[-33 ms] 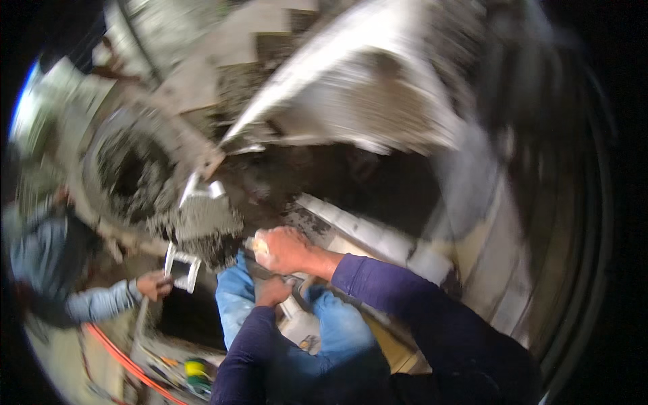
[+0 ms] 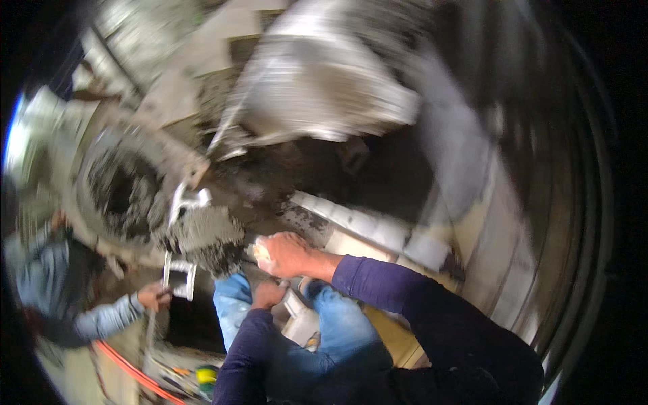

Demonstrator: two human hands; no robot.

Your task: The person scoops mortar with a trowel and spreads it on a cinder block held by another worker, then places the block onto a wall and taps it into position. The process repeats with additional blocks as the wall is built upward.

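My right hand (image 2: 289,255) is closed around a pale, rounded handle end (image 2: 261,251); the rest of that tool does not show clearly. Just below it, near my knees, my left hand (image 2: 270,293) has its fingers curled; what they hold, if anything, is hidden. A light grey, handle-like piece (image 2: 294,305) lies beside the left hand, between my legs. Left of my right hand sits a heap of wet grey mortar (image 2: 208,236). A co-worker's hand (image 2: 155,296) grips a white rectangular frame (image 2: 181,279) next to the heap.
A round tub (image 2: 86,177) of mortar stands at the left. A blurred, mortar-stained white sheet or sack (image 2: 331,88) spans the far side. White blocks (image 2: 351,221) form a row beyond my right arm. An orange hose (image 2: 135,373) and a tape roll (image 2: 206,375) lie at lower left.
The view has shifted slightly, so the tub and surroundings sit further left. The blurred white sheet's right end has moved left. My hands keep about the same pose.
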